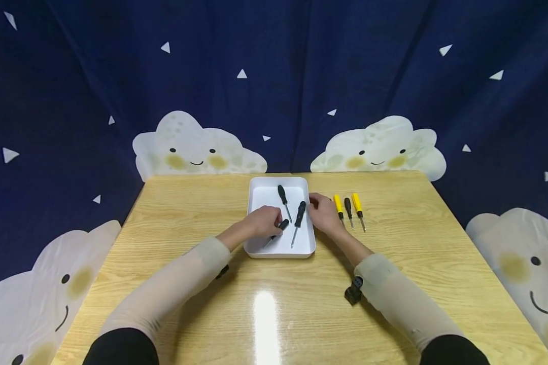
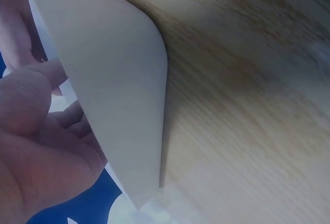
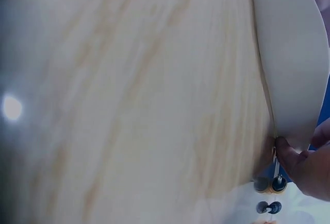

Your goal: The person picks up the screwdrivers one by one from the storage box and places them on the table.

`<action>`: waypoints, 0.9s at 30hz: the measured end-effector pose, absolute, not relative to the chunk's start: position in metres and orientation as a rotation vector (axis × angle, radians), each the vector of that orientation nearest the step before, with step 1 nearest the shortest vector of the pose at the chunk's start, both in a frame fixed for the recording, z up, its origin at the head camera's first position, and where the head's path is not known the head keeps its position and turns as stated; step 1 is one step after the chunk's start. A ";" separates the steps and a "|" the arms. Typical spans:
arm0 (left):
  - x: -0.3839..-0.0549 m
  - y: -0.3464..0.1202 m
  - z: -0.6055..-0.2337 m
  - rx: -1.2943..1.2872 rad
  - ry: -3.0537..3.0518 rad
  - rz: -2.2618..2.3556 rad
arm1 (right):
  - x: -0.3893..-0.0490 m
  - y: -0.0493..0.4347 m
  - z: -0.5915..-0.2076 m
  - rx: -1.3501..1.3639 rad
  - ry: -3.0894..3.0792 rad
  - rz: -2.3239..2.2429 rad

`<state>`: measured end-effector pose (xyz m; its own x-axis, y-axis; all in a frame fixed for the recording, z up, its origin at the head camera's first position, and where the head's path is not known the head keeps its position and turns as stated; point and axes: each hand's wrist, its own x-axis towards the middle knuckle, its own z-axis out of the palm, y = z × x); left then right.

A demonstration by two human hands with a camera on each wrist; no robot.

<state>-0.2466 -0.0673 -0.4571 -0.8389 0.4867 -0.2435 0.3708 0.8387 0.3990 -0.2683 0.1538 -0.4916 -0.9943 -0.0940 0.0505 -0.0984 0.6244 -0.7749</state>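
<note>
A person in pale sleeves (image 1: 173, 289) with black upper parts bends both arms over a pale wooden counter (image 1: 324, 324), where a white tray (image 1: 280, 255) stands near the far edge. The left grip (image 1: 262, 221) is inside the tray, thumb and fingers pinching a black-handled screwdriver (image 1: 285, 223) whose shaft slants toward the near left corner; from where I stand, I cannot tell whether its tip touches the tray floor. The right grip (image 1: 325, 213) holds the tray's right wall, fingers bent at the rim.

Two more dark-handled tools lie in the tray, both with handles pointing away from the person: a slim screwdriver (image 1: 281, 194) toward the back, and a thicker-handled screwdriver (image 1: 300, 215) nearer the right wall.

Just beside the right grip, three others lie in a row on the counter, shafts toward the person: a yellow screwdriver (image 1: 338, 204), a small black screwdriver (image 1: 348, 206) and a second yellow screwdriver (image 1: 357, 204). A small black device (image 1: 353, 291) hangs below the right sleeve. Behind, a navy curtain (image 1: 274, 40) carries white triangles and smiling clouds (image 1: 196, 147), while a bright glare (image 1: 265, 324) streaks the counter's near side.
</note>
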 end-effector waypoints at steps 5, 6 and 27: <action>-0.246 -0.066 -0.459 0.603 2.719 0.510 | -0.269 0.154 -0.490 0.152 -2.843 1.355; -0.245 -0.066 -0.460 0.599 2.723 0.519 | -0.268 0.154 -0.489 0.144 -2.845 1.356; -0.249 -0.078 -0.455 0.585 2.780 0.747 | -0.271 0.150 -0.490 0.069 -2.831 1.438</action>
